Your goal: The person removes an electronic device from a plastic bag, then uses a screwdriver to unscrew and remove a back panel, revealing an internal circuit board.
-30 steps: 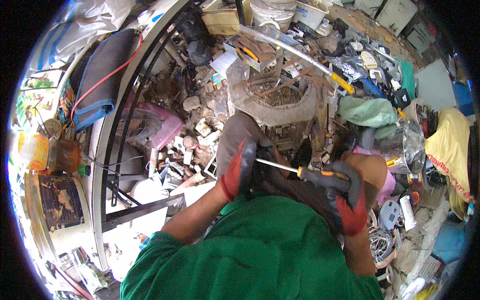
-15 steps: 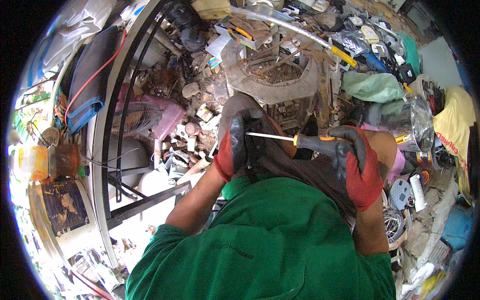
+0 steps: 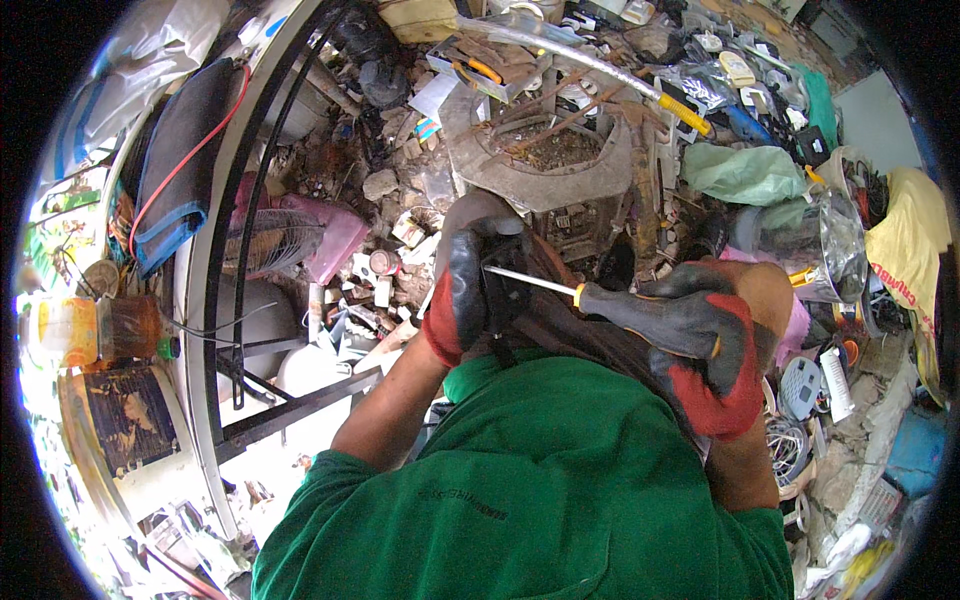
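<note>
Red-and-black work gloves cover both hands. My right hand (image 3: 722, 345) is wrapped around the dark handle of a screwdriver (image 3: 535, 279), whose pale shaft points left. The shaft's tip meets a black object (image 3: 508, 290) resting by my raised knee. My left hand (image 3: 462, 295) grips that object from its left side. Its kind is hard to make out against the dark shorts, and the glove hides part of it.
A black metal frame (image 3: 222, 330) stands close on my left. Ahead lies a worn grey plate with a large opening (image 3: 500, 170), and a hammer-like tool (image 3: 645, 150) beside it. Bags and a clear plastic container (image 3: 840, 250) sit at right among scattered scrap.
My right hand has rolled around the screwdriver handle and dropped slightly toward me. The shaft now slants a little more. My left hand and the black object have barely moved.
</note>
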Demonstrator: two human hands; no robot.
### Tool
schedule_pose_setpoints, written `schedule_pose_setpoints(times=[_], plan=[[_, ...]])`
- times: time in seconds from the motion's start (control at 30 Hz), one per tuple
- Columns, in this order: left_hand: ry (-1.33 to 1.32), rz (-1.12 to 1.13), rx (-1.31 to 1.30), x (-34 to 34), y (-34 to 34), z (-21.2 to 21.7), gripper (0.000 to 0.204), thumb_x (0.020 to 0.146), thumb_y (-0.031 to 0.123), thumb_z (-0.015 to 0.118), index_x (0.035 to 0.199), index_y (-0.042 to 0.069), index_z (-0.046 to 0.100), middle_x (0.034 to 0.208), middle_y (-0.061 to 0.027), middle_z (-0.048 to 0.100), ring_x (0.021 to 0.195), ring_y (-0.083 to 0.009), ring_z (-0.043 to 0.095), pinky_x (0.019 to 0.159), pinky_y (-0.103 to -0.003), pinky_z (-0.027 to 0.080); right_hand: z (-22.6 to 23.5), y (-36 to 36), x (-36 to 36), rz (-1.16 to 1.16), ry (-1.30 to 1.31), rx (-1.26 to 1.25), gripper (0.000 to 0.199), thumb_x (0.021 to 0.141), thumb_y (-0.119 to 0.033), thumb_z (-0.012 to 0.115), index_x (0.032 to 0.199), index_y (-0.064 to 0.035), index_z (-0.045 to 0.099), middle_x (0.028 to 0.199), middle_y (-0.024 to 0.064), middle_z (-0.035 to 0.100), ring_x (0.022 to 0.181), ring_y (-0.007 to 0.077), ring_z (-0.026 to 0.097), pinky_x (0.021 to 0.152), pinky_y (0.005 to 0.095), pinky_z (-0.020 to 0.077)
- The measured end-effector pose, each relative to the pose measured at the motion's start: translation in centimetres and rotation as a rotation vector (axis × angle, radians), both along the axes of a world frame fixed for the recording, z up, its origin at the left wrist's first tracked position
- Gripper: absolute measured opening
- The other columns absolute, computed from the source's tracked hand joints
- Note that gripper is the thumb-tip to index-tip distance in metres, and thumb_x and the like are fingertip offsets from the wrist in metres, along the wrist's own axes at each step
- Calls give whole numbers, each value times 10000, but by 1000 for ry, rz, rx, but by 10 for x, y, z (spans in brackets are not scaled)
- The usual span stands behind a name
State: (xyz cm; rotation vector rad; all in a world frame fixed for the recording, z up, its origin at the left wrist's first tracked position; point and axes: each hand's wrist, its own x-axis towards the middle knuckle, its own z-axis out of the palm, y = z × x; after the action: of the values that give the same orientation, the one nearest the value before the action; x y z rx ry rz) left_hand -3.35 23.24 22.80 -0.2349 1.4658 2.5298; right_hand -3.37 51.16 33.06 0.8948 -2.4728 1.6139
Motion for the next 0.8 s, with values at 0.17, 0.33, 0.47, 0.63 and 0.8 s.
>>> schedule_pose_setpoints(times=[0.17, 0.33, 0.47, 0.63, 0.8], plan=[[53, -21, 9, 0, -7, 0, 760, 894, 709, 378, 1259, 48, 468, 1051, -123, 607, 846, -232, 628, 688, -353, 544, 4, 8, 7, -137, -218, 169, 588, 797, -178, 625, 1330, -18, 434, 1270, 226, 487, 1148, 336, 536, 974, 415, 415], [14, 46, 90, -2, 7, 13, 615, 972, 613, 304, 1221, 84, 496, 970, -65, 602, 753, -156, 567, 622, -277, 482, 6, 3, 8, -50, -159, -78, 596, 812, -216, 627, 1337, -11, 434, 1225, 224, 542, 1123, 328, 563, 957, 402, 437], [-66, 72, 50, 0, 1, 13, 640, 936, 647, 374, 1219, 88, 505, 999, -69, 601, 778, -166, 574, 632, -291, 491, 10, 5, 0, -70, -165, 104, 545, 794, -133, 595, 1310, -14, 465, 1209, 223, 556, 1096, 341, 579, 939, 409, 452], [45, -8, 127, -4, -3, 6, 673, 901, 674, 430, 1224, 90, 515, 1023, -68, 604, 830, -182, 586, 668, -302, 502, 6, 10, -1, 57, 118, 100, 464, 761, -55, 621, 1215, -76, 526, 1163, 242, 567, 1030, 407, 595, 908, 467, 468], [125, 38, 245, -4, 7, 17, 693, 897, 676, 432, 1234, 75, 506, 1052, -99, 601, 879, -222, 597, 743, -349, 526, -6, 4, 11, 42, 295, -47, 415, 711, -29, 655, 1108, -116, 571, 1180, 281, 541, 986, 453, 590, 840, 534, 493]])
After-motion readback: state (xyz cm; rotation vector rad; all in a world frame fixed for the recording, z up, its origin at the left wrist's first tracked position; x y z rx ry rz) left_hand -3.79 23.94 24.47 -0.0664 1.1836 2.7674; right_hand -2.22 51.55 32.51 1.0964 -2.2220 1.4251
